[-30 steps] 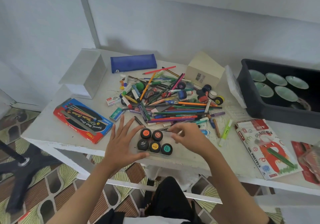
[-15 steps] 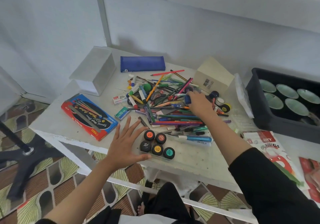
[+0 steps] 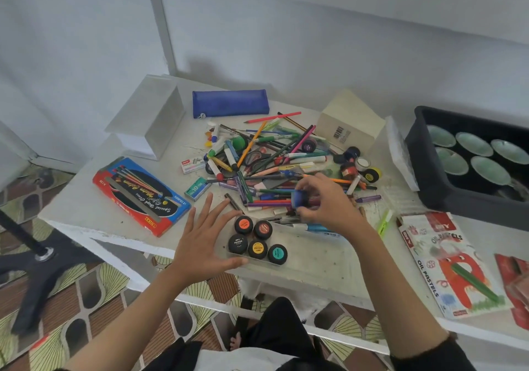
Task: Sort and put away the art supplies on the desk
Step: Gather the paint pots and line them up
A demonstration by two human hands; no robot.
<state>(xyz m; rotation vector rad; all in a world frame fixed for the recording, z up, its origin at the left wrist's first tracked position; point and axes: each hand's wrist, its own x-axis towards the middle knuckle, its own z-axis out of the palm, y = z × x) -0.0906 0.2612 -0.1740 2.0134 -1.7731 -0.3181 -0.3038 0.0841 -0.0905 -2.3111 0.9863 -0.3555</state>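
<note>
While the left hand (image 3: 204, 244) lay flat, fingers spread, against the left end of the tray (image 3: 315, 254), five pots (image 3: 257, 249) stood inside that end. Just behind the tray, the right hand (image 3: 323, 207) pinched a blue pot (image 3: 299, 198) between thumb and fingers, over the near edge of the pile (image 3: 274, 164) of pens and pencils. Left of the tray lay a paint box (image 3: 140, 196); right of it, a pastels box (image 3: 449, 262). Far behind the tray lay a blue pouch (image 3: 230, 103).

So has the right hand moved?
Yes: the right hand pulled back from the beige box toward the paint tray, gripping a blue pot.
</note>
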